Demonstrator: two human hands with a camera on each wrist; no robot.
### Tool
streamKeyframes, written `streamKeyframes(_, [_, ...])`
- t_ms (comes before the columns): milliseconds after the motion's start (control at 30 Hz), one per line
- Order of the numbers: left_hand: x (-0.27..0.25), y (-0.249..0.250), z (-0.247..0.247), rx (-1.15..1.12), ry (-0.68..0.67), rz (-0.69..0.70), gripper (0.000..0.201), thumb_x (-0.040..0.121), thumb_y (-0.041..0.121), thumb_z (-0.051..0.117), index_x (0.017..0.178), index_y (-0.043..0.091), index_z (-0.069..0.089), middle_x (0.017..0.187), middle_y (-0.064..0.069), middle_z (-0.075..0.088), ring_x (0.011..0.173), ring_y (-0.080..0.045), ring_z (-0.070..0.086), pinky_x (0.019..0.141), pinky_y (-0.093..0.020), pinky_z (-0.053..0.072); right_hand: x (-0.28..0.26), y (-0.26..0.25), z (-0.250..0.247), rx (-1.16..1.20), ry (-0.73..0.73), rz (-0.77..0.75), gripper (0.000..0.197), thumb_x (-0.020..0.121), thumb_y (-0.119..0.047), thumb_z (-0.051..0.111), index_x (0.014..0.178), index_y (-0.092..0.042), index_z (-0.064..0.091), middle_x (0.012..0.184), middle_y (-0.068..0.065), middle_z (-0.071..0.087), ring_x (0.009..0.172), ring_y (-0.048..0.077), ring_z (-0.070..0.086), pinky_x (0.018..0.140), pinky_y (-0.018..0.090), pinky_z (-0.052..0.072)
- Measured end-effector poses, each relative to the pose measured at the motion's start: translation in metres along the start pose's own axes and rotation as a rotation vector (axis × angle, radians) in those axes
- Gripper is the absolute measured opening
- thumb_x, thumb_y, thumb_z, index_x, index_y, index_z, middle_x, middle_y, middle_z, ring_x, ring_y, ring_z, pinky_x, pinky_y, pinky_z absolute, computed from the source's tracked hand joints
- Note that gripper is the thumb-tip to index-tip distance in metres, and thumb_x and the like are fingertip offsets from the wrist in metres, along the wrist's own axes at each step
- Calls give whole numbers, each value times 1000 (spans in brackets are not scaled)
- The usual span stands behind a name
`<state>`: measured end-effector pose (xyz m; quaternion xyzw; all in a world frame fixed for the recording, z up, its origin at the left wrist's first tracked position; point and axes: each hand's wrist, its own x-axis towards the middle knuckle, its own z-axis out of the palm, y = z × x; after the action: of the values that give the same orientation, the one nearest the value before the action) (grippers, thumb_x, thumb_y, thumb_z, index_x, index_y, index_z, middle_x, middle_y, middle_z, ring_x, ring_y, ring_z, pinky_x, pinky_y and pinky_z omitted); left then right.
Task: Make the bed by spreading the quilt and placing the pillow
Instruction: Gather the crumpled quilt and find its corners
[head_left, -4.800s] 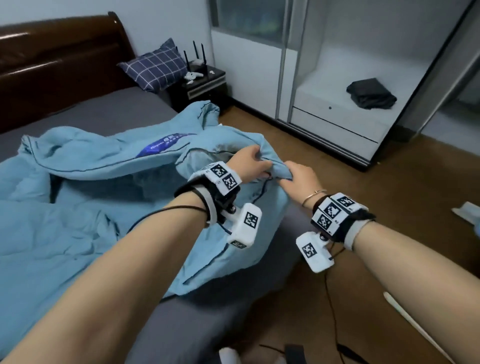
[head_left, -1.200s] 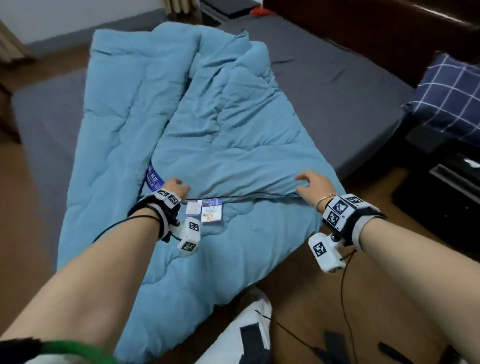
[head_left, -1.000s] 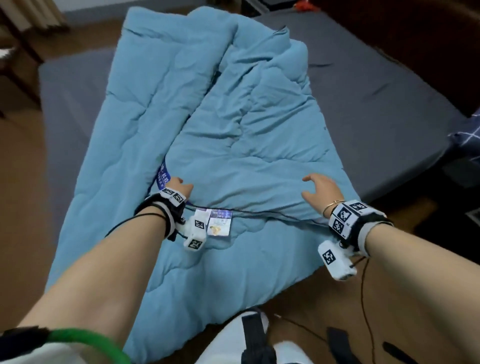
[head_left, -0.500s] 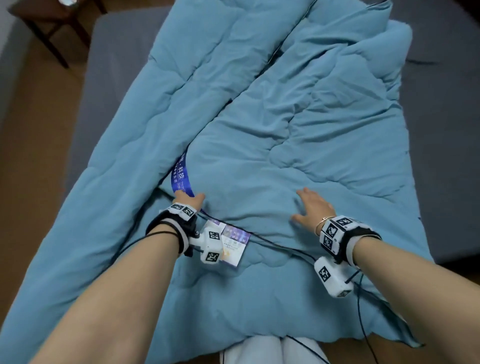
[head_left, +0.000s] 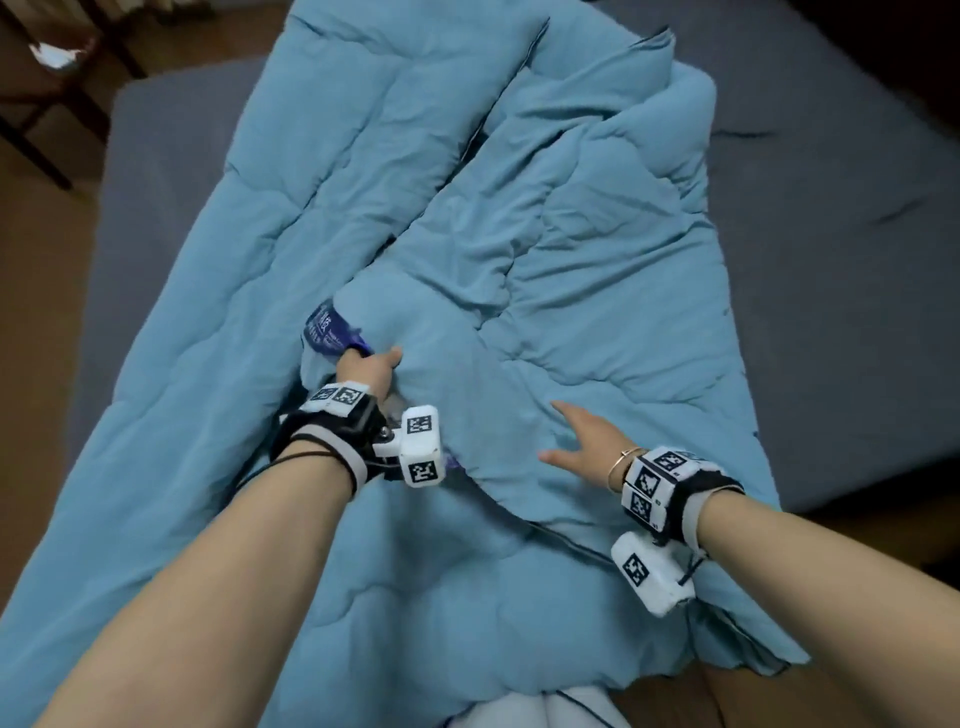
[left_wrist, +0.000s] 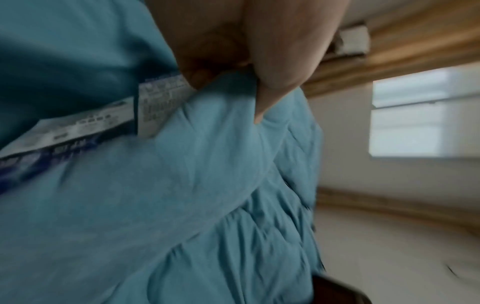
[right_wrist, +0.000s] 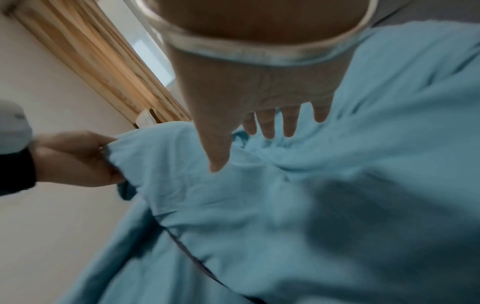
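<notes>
A light blue quilt (head_left: 519, 234) lies folded and rumpled across the grey mattress (head_left: 841, 270). My left hand (head_left: 366, 371) grips a corner of the quilt's upper layer (left_wrist: 207, 127) near its blue label (head_left: 324, 327), lifting it a little. In the right wrist view the left hand (right_wrist: 78, 158) holds that same bunched corner. My right hand (head_left: 582, 439) is spread with straight fingers (right_wrist: 267, 123) just over or on the quilt (right_wrist: 311, 195), holding nothing. No pillow is in view.
A dark wooden chair (head_left: 47, 78) stands on the brown floor at the far left. The quilt's near edge hangs off the bed toward my white clothing (head_left: 530, 709). A curtain (right_wrist: 98, 61) and a window (left_wrist: 426, 115) show beyond.
My left hand has lifted the quilt corner and drawn it up and rightward, hiding the white tags. My right hand has slid slightly nearer with fingers spread. The view has tilted further down.
</notes>
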<state>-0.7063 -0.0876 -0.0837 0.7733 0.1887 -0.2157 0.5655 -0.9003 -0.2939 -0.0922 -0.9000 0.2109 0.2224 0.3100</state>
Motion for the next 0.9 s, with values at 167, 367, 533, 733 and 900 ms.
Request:
streamKeyframes(167, [-87, 122, 59, -21, -382, 297, 41, 71, 19, 74, 109, 7, 66, 115, -17, 67, 104, -26, 63, 99, -48, 49, -51, -50, -93, 278, 234, -90, 96, 72, -39, 76, 147, -15, 22, 149, 7, 38, 134, 22, 42, 111, 32, 33])
streamKeyframes(367, [-222, 211, 149, 34, -813, 442, 7, 85, 19, 63, 90, 14, 65, 104, -12, 66, 110, -30, 61, 102, -49, 46, -127, -37, -199, 478, 617, 18, 89, 73, -43, 73, 142, -16, 24, 135, 7, 53, 119, 25, 55, 93, 27, 42])
streamKeyframes(533, [-326, 222, 240, 51, -1048, 492, 14, 94, 6, 51, 106, 9, 57, 86, -4, 63, 75, -14, 60, 59, -18, 55, -188, 45, -262, 413, 802, 139, 58, 80, -30, 65, 127, -9, 40, 125, 14, 58, 112, 32, 57, 89, 35, 46])
streamKeyframes(733, [-439, 202, 371, 257, -1154, 635, 4, 90, 15, 58, 89, 18, 59, 95, -12, 61, 86, -23, 54, 73, -32, 41, -263, 191, -317, 259, 894, 306, 26, 85, -14, 55, 109, -4, 55, 113, 23, 63, 105, 39, 60, 78, 33, 44])
streamKeyframes(900, [-523, 177, 479, 225, -1190, 700, 10, 87, 9, 62, 97, 12, 62, 98, -11, 64, 90, -21, 59, 73, -28, 51, -322, 308, -349, 274, 943, 399, 25, 86, -12, 54, 110, -5, 56, 113, 21, 64, 105, 39, 59, 80, 35, 45])
